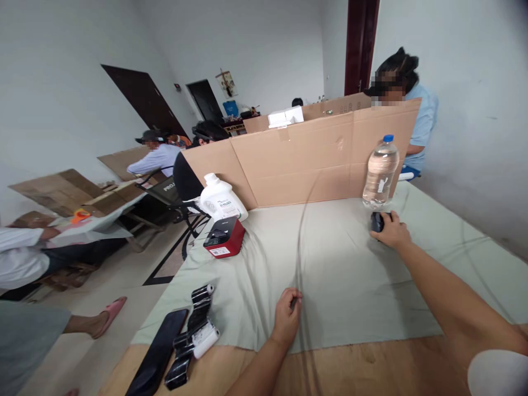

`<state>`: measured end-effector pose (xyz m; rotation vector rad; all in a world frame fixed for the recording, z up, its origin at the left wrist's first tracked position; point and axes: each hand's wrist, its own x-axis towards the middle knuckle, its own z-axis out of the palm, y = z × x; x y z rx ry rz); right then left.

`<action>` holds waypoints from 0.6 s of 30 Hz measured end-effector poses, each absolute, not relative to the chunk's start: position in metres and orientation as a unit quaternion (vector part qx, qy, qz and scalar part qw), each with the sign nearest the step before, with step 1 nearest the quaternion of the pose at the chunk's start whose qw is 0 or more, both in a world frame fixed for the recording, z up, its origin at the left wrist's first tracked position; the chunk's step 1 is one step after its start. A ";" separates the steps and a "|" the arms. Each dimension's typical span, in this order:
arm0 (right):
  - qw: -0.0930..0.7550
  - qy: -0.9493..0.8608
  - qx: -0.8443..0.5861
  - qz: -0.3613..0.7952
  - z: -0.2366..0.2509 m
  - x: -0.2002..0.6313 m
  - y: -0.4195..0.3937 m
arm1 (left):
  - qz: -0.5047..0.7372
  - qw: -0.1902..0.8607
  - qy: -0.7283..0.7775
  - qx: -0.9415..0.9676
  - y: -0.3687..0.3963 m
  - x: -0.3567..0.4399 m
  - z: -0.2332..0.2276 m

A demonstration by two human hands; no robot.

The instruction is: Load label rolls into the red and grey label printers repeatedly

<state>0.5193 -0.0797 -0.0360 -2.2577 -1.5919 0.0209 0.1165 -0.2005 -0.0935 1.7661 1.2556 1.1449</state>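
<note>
Black obj. (376, 221), part hidden, gripped by R hand (392, 231), L hand (286, 316) curled, can't tell if holding smth

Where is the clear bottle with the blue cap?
In the head view, the clear bottle stands on the right, toward the far edge of the table, by the cardboard screen, just beyond the right hand and the small black object it holds.
</note>
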 end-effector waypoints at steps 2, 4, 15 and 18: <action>0.185 -0.593 -0.783 -0.006 -0.043 0.547 -0.072 | 0.438 0.338 0.483 0.678 -0.200 0.116 -0.094; 0.184 -0.612 -0.768 -0.021 -0.052 0.562 -0.069 | 0.439 0.333 0.483 0.680 -0.200 0.116 -0.094; 0.190 -0.686 -0.694 -0.107 -0.097 0.449 -0.133 | 0.377 0.329 0.545 0.673 -0.183 0.111 -0.083; 0.210 -0.740 -0.633 -0.092 -0.119 0.415 -0.169 | 0.391 0.188 0.566 0.701 -0.136 0.077 -0.041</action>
